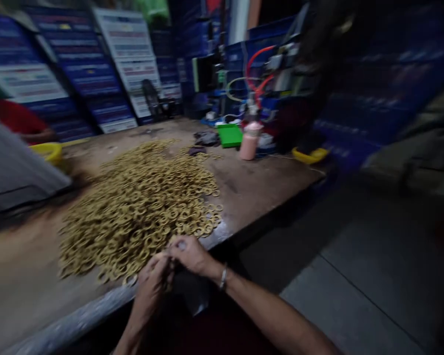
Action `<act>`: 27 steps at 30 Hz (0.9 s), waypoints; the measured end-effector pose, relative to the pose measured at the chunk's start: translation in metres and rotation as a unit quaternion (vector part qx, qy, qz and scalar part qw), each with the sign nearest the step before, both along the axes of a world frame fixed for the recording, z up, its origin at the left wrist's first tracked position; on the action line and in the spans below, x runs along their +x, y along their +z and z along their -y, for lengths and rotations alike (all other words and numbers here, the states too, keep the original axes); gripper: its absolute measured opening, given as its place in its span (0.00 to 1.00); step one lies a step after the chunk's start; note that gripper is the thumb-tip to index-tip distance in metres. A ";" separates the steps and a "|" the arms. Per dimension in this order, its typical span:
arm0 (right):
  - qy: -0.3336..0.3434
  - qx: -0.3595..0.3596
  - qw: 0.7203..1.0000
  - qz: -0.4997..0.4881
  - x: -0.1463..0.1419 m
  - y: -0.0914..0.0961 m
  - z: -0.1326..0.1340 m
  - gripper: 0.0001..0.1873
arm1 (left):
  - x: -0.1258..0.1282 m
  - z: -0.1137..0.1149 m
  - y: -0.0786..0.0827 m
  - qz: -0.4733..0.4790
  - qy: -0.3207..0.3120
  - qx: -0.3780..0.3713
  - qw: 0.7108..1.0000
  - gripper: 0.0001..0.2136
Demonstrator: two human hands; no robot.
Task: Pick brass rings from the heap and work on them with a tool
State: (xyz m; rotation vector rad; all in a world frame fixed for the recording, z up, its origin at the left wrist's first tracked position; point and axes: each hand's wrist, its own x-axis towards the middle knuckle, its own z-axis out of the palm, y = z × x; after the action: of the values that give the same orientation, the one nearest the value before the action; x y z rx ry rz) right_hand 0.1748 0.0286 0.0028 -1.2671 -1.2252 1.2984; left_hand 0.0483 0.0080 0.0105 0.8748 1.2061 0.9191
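Note:
A broad heap of brass-coloured rings [144, 202] lies on the worktable [259, 190], spreading close to its near edge. Just in front of the heap, my left hand [152, 276] and my right hand [191, 254] meet at the fingertips. Both have their fingers curled in and pinched together. Whatever sits between them is small, blurred and mostly covered by the fingers, so I cannot make it out. The right wrist wears a metal bracelet [223, 277].
Farther back stand a green tray [229, 135], a pink bottle [249, 143] and a dark cloth [206, 138]. Yellow basins [310, 156] sit at the right and left. A person's red sleeve [15, 118] shows behind a pale panel [18, 162]. Blue crates [77, 64] line the back.

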 end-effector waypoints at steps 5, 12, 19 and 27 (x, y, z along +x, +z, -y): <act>0.025 -0.039 0.999 0.007 -0.003 -0.011 -0.008 0.10 | -0.004 -0.002 -0.005 0.038 -0.017 0.014 0.999 0.12; 0.050 -0.051 0.997 -0.010 -0.009 -0.017 -0.007 0.13 | -0.012 0.000 -0.006 0.034 -0.034 0.034 0.998 0.14; 0.060 -0.052 0.997 -0.017 -0.012 -0.014 -0.006 0.13 | -0.011 0.003 -0.009 0.110 -0.018 0.002 0.994 0.13; 0.015 0.052 0.984 0.170 -0.007 -0.009 -0.005 0.09 | -0.012 0.004 -0.007 0.101 -0.002 0.006 0.995 0.15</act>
State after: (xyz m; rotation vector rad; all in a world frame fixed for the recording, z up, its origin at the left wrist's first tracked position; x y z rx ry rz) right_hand 0.1678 0.0339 -0.0060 -1.4375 -1.5343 1.0517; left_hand 0.0362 0.0041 0.0037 0.7743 1.0251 0.9887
